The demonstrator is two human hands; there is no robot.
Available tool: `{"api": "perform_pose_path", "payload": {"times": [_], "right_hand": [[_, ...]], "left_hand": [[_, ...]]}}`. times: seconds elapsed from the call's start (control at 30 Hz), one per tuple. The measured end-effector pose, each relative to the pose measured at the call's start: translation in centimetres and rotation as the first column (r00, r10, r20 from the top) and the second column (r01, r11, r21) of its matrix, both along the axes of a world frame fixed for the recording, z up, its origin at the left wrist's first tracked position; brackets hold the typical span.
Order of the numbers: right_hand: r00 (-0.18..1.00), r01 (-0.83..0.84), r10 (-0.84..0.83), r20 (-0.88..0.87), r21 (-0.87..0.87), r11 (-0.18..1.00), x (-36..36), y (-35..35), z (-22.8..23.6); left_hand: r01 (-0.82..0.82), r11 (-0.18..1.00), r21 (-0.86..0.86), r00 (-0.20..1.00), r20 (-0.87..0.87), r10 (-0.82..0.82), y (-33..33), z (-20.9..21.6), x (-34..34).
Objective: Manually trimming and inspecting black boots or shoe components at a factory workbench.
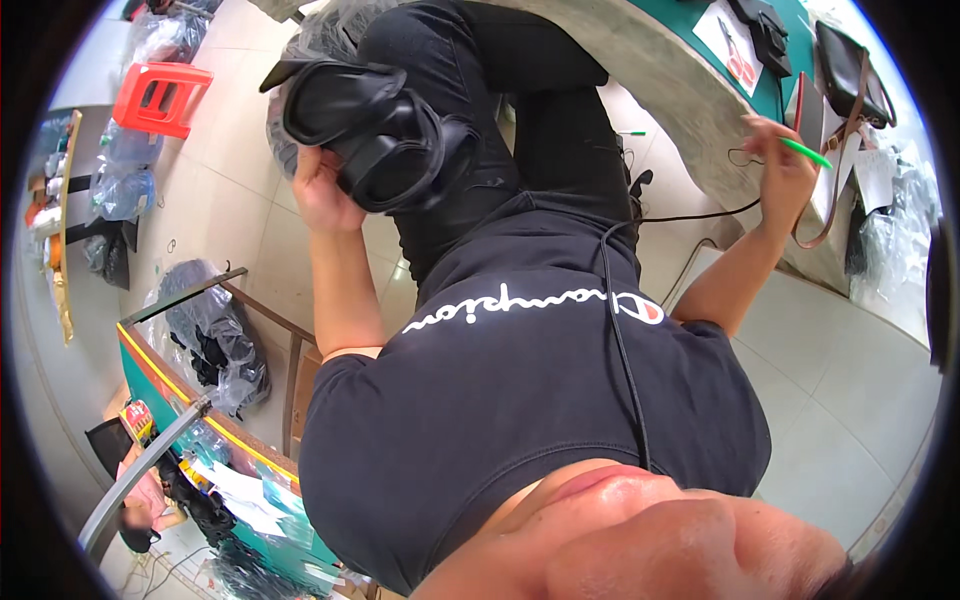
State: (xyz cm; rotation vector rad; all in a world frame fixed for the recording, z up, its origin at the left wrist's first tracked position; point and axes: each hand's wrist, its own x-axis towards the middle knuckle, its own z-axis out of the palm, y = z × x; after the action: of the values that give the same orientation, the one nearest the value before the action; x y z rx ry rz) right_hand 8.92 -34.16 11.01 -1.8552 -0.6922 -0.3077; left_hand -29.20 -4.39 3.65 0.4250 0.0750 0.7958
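My left hand (325,190) is closed round the lower edge of a bundle of glossy black leather-like pieces (385,130). They have rounded, rimmed shapes and rest by my thigh; their exact kind does not show. Off to the right, my right hand (785,165) is raised near the table edge. Its fingers are closed on a slim green pen (805,152), which points out to the right. Scissors (738,65) with red handles lie on a white sheet on the green-topped table, beyond that hand.
Black pouch-like pieces (768,40) and a black bag (852,75) with a brown strap lie on the right table. A red stool (165,98) stands far left. Lower left is a green table (155,370), with another person (145,495) beyond. A black cable (690,217) crosses my front.
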Motion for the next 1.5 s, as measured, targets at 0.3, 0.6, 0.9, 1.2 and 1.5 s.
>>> {"api": "perform_pose_path", "payload": {"times": [0.3, 0.6, 0.9, 1.2, 1.5], "right_hand": [[0.645, -0.655, 0.678, -0.353, 0.202, 0.728, -9.9, 10.6, -0.6], [0.442, -0.691, 0.835, -0.327, 0.471, 0.549, -15.3, 14.6, -1.8], [0.504, -0.768, 0.814, -0.290, 0.281, 0.576, -16.2, 13.9, -1.5], [0.515, -0.695, 0.793, -0.325, 0.383, 0.608, -15.9, 14.3, -1.8], [0.250, -0.648, 0.930, -0.268, 0.667, 0.367, -17.8, 12.9, -0.4]], "left_hand": [[0.003, 0.994, 0.107, 0.982, -0.189, 0.017, -4.9, 1.1, 4.0], [0.333, 0.934, 0.131, 0.941, -0.106, -0.321, -5.4, 2.4, 5.0], [0.160, 0.987, -0.013, 0.928, -0.340, -0.155, -6.3, 2.8, 6.6], [0.233, 0.939, 0.254, 0.897, -0.428, -0.107, -7.1, 1.7, 6.4], [0.034, 0.532, 0.846, 0.897, -0.260, 0.357, -7.9, 1.0, 6.2]]}}
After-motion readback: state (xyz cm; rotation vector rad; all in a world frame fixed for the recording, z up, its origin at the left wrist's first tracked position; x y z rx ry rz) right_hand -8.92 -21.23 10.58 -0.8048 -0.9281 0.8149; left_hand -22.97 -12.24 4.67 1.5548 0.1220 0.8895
